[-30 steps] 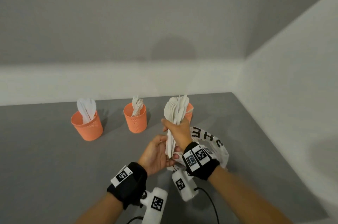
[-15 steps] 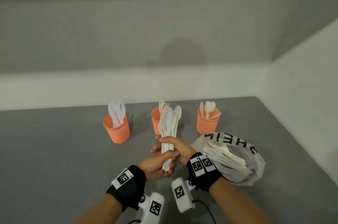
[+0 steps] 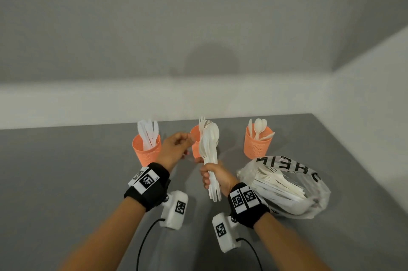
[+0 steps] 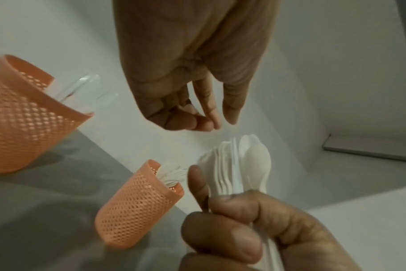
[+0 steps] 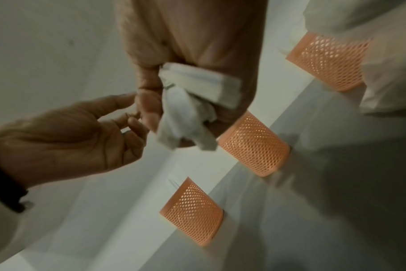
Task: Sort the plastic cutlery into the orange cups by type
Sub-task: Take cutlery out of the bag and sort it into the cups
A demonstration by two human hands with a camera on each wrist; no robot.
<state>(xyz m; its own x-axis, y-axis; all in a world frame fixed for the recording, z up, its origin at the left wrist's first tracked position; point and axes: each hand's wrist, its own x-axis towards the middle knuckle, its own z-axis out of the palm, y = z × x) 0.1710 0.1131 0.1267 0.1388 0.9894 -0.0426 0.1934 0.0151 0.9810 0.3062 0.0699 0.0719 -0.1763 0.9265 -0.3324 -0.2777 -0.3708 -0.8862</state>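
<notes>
Three orange mesh cups stand in a row at the back: the left cup (image 3: pixel 146 151) holds knives, the middle cup (image 3: pixel 195 149) forks, the right cup (image 3: pixel 257 145) spoons. My right hand (image 3: pixel 207 179) grips an upright bundle of white cutlery (image 3: pixel 209 151) by the handles, in front of the middle cup. My left hand (image 3: pixel 184 149) hovers between the left and middle cups, apart from the bundle, with relaxed fingers that hold nothing. The left wrist view shows that hand (image 4: pixel 197 113) above the bundle (image 4: pixel 246 165). In the right wrist view, handle ends (image 5: pixel 197 88) stick out of my right fist.
A clear plastic bag (image 3: pixel 309 182) with black lettering lies at the right on the grey table (image 3: pixel 66 182), filled with more white cutlery. White walls close the back and the right side. Cables trail from both wrist cameras.
My left hand has let go of the bundle and moved up and left toward the knife cup. The right hand keeps hold of the bundle.
</notes>
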